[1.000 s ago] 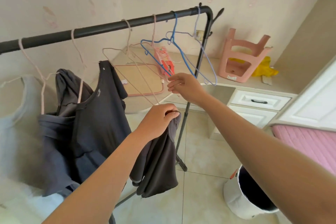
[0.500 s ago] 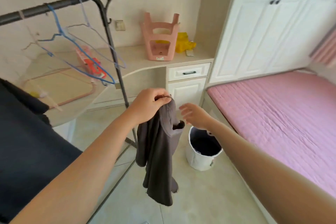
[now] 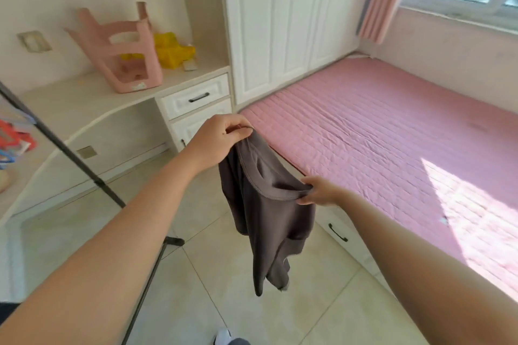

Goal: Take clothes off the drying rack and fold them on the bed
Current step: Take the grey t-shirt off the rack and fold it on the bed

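Observation:
A dark grey garment (image 3: 266, 213) hangs in the air between my hands, over the tiled floor beside the bed. My left hand (image 3: 221, 140) pinches its top edge, held higher. Lower and to the right, my right hand (image 3: 319, 190) grips the hem of the same opening and pulls it sideways. The bed (image 3: 392, 131) with its pink quilted cover lies just right of the garment, bare, with a sunlit patch near its front. Only the drying rack's black leg (image 3: 84, 165) and foot show at the left; the hanging clothes are out of view.
A white desk (image 3: 84, 109) with drawers stands at the left, bearing an overturned pink stool (image 3: 123, 50) and a yellow item (image 3: 173, 49). White wardrobe doors (image 3: 280, 22) rise behind the bed. Drawers with a black handle (image 3: 337, 232) sit under the bed's edge.
My view has swung right from the rack to the bed. My right hand let go of the hanger and now grips the garment. The left hand kept hold throughout.

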`<action>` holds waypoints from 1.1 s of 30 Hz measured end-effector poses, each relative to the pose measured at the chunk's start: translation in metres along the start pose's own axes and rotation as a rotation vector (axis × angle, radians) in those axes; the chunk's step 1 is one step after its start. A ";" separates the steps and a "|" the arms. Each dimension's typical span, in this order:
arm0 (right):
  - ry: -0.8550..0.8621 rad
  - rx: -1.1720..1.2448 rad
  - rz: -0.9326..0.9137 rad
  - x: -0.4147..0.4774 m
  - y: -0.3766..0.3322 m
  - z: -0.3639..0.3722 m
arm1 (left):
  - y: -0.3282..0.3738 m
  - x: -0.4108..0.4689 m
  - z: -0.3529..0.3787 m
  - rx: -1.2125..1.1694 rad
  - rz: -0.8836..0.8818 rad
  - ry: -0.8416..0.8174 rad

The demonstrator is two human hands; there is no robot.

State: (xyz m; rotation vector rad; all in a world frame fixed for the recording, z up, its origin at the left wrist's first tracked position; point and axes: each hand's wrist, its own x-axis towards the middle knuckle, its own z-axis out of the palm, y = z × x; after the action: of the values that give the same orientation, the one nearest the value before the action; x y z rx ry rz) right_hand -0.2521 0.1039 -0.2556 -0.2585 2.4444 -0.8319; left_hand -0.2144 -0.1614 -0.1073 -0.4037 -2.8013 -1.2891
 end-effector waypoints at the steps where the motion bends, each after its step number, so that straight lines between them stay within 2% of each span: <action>1: 0.017 0.030 0.034 -0.006 0.013 -0.006 | 0.000 0.008 0.007 -0.012 0.001 -0.010; 5: 0.082 0.255 0.178 -0.033 0.051 -0.033 | -0.009 0.041 0.037 0.001 0.028 0.043; 8: 0.160 0.338 0.184 -0.048 0.068 -0.055 | -0.024 0.064 0.053 0.007 0.046 0.072; 11: 0.204 0.277 0.230 -0.062 0.083 -0.086 | -0.040 0.100 0.071 0.061 0.074 -0.067; 15: 0.110 0.174 0.335 -0.074 0.093 -0.119 | -0.053 0.136 0.088 0.097 0.115 -0.274; 20: 0.174 0.264 0.393 -0.073 0.087 -0.150 | -0.052 0.188 0.105 0.090 0.151 -0.456; 24: 0.405 0.347 0.412 -0.078 0.083 -0.173 | -0.038 0.226 0.111 0.049 0.174 -0.594; 29: 0.805 0.179 0.437 -0.078 0.082 -0.193 | -0.023 0.263 0.126 0.076 0.178 -0.858; 31: 0.865 0.051 0.479 -0.078 0.085 -0.199 | -0.026 0.278 0.138 0.158 0.198 -0.912; 33: 0.810 -0.091 0.542 -0.082 0.093 -0.203 | -0.034 0.293 0.151 0.258 0.232 -0.809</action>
State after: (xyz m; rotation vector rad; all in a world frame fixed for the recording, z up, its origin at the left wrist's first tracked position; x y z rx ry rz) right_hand -0.2959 0.3083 -0.1425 0.8371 3.0404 -0.6440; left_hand -0.4936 -0.0047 -0.1917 -1.4587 -3.3035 -0.8071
